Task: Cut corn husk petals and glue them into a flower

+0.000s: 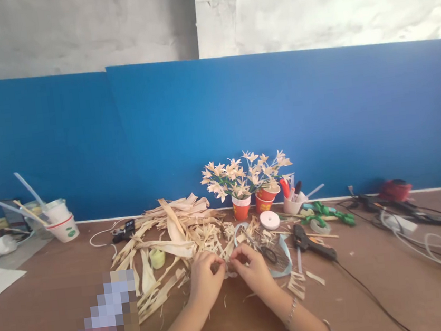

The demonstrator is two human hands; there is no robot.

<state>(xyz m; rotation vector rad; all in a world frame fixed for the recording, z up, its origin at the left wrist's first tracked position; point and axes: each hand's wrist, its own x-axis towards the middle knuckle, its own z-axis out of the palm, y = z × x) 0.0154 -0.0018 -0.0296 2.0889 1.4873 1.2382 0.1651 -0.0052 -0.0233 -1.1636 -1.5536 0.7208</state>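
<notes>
My left hand [206, 276] and my right hand [252, 269] meet low in the middle of the view, just above the table. Both have thumb and forefinger pinched together, the fingertips almost touching. Something small and pale lies between them, too small to make out. Right behind my hands spreads a heap of dried corn husks [178, 247], long strips and torn bits. Scissors with black handles [269, 255] lie beyond my right hand, beside a curled light-blue strip [287, 258]. A pale green roll [158, 258] rests among the husks left of my left hand.
Husk flowers [238, 177] stand in red paper cups [242, 211] by the blue partition [168, 123]. A white roll [269, 220], a glue gun [312, 242] with its cord and green stems [321, 212] lie right. Cables [432, 247] run far right; a paper cup [65, 229] stands left.
</notes>
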